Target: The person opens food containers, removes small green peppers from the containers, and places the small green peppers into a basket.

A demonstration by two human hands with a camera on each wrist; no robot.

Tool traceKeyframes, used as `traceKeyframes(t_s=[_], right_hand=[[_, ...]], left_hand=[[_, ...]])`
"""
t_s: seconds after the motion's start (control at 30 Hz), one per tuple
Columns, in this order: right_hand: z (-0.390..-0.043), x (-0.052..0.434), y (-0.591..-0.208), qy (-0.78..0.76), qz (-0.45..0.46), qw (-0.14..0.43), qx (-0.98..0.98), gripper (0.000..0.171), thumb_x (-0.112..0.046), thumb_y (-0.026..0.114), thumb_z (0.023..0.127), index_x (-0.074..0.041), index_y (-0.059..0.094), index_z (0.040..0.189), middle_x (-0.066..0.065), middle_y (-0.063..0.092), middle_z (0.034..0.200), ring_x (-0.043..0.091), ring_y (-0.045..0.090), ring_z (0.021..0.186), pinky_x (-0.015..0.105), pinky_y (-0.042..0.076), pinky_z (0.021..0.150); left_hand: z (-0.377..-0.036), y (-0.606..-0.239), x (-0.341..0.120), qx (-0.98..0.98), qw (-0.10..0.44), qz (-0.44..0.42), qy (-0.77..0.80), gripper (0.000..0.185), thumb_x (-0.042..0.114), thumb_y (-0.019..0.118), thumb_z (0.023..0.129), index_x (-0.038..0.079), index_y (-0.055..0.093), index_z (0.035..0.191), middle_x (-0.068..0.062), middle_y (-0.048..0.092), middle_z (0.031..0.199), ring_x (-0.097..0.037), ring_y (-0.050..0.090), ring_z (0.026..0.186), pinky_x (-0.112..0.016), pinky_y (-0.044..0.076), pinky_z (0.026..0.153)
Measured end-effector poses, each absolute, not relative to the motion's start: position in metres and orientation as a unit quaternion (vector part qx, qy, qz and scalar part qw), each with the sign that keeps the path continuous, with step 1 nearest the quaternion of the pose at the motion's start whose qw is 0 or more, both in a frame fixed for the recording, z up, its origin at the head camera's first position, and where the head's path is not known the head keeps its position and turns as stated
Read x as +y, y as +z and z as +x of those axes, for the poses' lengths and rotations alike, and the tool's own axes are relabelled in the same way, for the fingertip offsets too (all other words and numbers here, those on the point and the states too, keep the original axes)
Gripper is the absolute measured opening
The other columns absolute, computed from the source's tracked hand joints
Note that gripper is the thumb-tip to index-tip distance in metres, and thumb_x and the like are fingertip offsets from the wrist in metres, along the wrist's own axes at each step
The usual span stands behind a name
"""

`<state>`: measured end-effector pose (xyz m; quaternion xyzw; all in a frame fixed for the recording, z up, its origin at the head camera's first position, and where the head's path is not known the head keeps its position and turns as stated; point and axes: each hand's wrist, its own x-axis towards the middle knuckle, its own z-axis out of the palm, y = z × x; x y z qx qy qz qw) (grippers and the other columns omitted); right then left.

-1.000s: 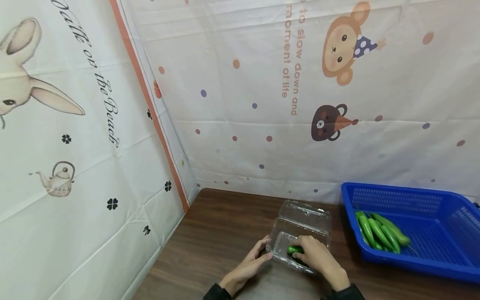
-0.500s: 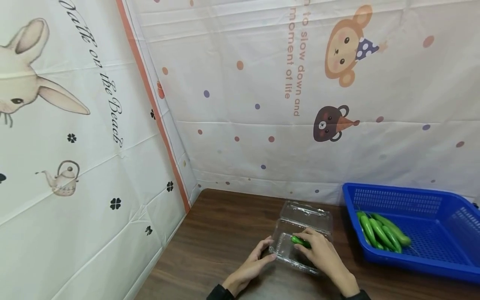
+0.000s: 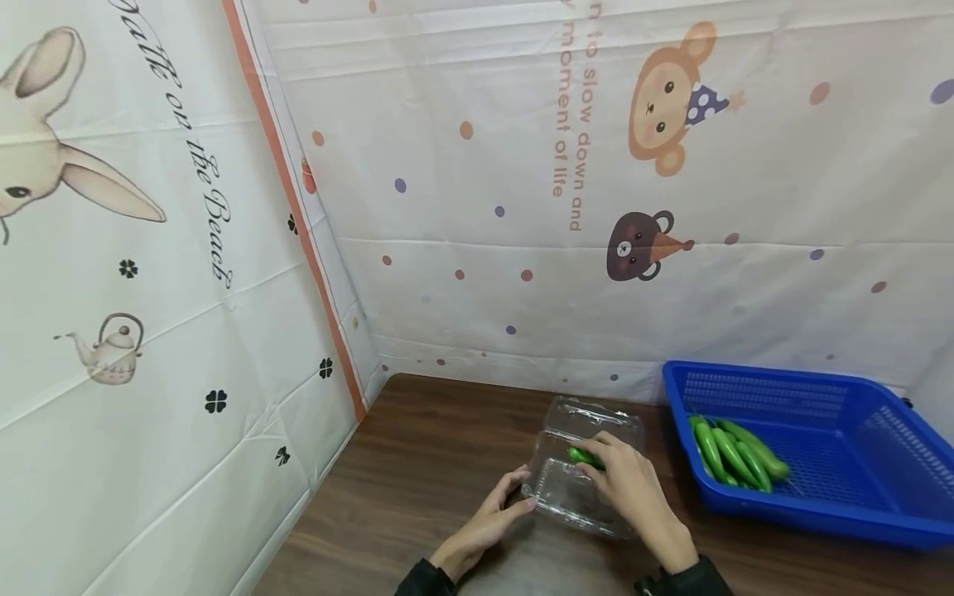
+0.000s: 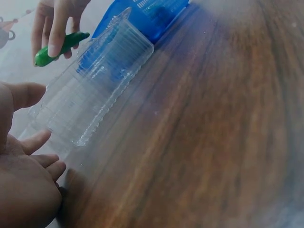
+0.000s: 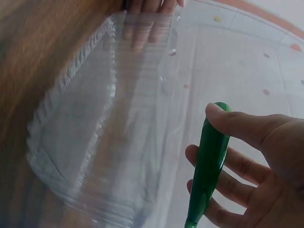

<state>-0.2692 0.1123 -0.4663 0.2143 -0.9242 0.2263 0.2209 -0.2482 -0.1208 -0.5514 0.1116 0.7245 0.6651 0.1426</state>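
Note:
A clear plastic clamshell container (image 3: 570, 488) lies on the table with its lid (image 3: 592, 420) folded back. My left hand (image 3: 494, 515) holds the container's left end, the thumb and fingers bracketing its corner. Over the container my right hand (image 3: 629, 484) pinches a green chili pepper (image 3: 585, 456) between thumb and fingers. In the right wrist view this pepper (image 5: 209, 161) stands near upright, above the level of the plastic. From the left wrist view, the pepper (image 4: 59, 49) is lifted apart from the container (image 4: 95, 90). No other pepper shows inside the container.
A blue plastic basket (image 3: 857, 517) stands to the right, with several green peppers (image 3: 734, 455) piled at its left side. The brown wood-grain table (image 3: 395, 463) meets printed white cloth walls at the back and left.
My right hand has lifted the pepper and moved away from me, towards the container's hinge side. The left hand stays at the container's left end. The head view has shifted slightly.

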Motion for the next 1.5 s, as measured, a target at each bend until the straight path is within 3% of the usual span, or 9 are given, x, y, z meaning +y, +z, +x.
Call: traceKeyframes(t_s=[0.13, 0.37, 0.7, 0.9, 1.07, 1.5], right_hand=[[-0.272, 0.112, -0.461, 0.193, 0.242, 0.237, -0.921, 0.033, -0.013, 0.090, 0.075, -0.016, 0.080, 0.107, -0.003, 0.069, 0.091, 0.011, 0.064, 0.066, 0.022, 0.048, 0.054], [-0.276, 0.115, -0.445, 0.182, 0.254, 0.268, -0.911, 0.034, -0.017, 0.089, 0.078, -0.016, 0.078, 0.110, -0.001, 0.069, 0.091, 0.006, 0.057, 0.061, 0.020, 0.041, 0.051], [-0.284, 0.129, -0.430, 0.159, 0.287, 0.324, -0.887, 0.034, -0.013, 0.092, 0.073, -0.012, 0.079, 0.104, 0.000, 0.072, 0.093, 0.009, 0.061, 0.060, 0.024, 0.049, 0.055], [-0.282, 0.135, -0.420, 0.156, 0.282, 0.352, -0.878, 0.034, -0.013, 0.092, 0.072, -0.014, 0.080, 0.104, -0.001, 0.075, 0.093, 0.017, 0.069, 0.076, 0.046, 0.054, 0.077], [-0.283, 0.142, -0.411, 0.173, 0.263, 0.367, -0.876, 0.035, -0.009, 0.089, 0.074, -0.014, 0.080, 0.107, 0.002, 0.075, 0.094, 0.019, 0.069, 0.075, 0.052, 0.053, 0.078], [-0.287, 0.162, -0.397, 0.187, 0.273, 0.401, -0.854, 0.037, -0.005, 0.087, 0.071, -0.009, 0.081, 0.108, 0.005, 0.075, 0.092, 0.017, 0.065, 0.068, 0.041, 0.050, 0.067]], left_hand=[[-0.250, -0.552, -0.121, 0.724, 0.141, 0.110, 0.666, 0.050, 0.031, 0.060, 0.103, 0.013, 0.046, 0.147, -0.011, 0.023, 0.170, -0.043, 0.012, 0.157, -0.064, 0.019, 0.123], [-0.251, -0.552, -0.121, 0.724, 0.148, 0.114, 0.665, 0.050, 0.031, 0.060, 0.103, 0.013, 0.045, 0.148, -0.011, 0.021, 0.171, -0.045, 0.009, 0.157, -0.069, 0.017, 0.121], [-0.248, -0.554, -0.120, 0.724, 0.147, 0.113, 0.664, 0.053, 0.031, 0.059, 0.104, 0.011, 0.044, 0.150, -0.012, 0.021, 0.171, -0.045, 0.008, 0.157, -0.071, 0.013, 0.121], [-0.249, -0.555, -0.119, 0.726, 0.145, 0.114, 0.662, 0.055, 0.031, 0.059, 0.104, 0.011, 0.042, 0.151, -0.012, 0.021, 0.171, -0.045, 0.009, 0.157, -0.070, 0.014, 0.121], [-0.250, -0.555, -0.120, 0.727, 0.140, 0.114, 0.663, 0.055, 0.030, 0.059, 0.104, 0.010, 0.042, 0.152, -0.013, 0.021, 0.171, -0.045, 0.010, 0.157, -0.069, 0.014, 0.121], [-0.250, -0.555, -0.121, 0.725, 0.133, 0.119, 0.666, 0.053, 0.031, 0.060, 0.103, 0.010, 0.044, 0.150, -0.013, 0.024, 0.170, -0.043, 0.012, 0.157, -0.067, 0.013, 0.123]])
